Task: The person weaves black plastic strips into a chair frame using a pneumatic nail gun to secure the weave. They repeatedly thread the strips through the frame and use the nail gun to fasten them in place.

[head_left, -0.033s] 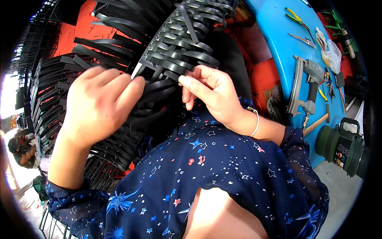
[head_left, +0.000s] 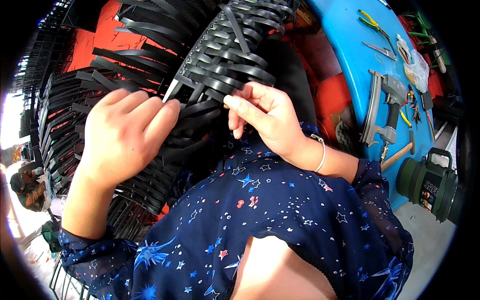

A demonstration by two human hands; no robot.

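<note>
A woven panel of black plastic strips (head_left: 230, 55) lies across my lap, its loose strip ends fanning out to the left. My left hand (head_left: 125, 135) rests on the loose strips, and its fingertips pinch a black strip (head_left: 172, 90) at the edge of the weave. My right hand (head_left: 265, 120), with a thin bracelet on the wrist, grips the lower edge of the weave, thumb on top and fingers curled underneath. Both hands are about a hand's width apart. I wear a dark blue star-patterned top (head_left: 270, 210).
A blue table (head_left: 350, 55) stands at the right with a grey nail gun (head_left: 385, 110), pliers (head_left: 371, 20), a plastic bag (head_left: 416, 67) and a hammer (head_left: 400, 155). A green canister (head_left: 430, 185) sits beside it. More black strip frames (head_left: 55, 135) stand at left, near another person (head_left: 25, 187).
</note>
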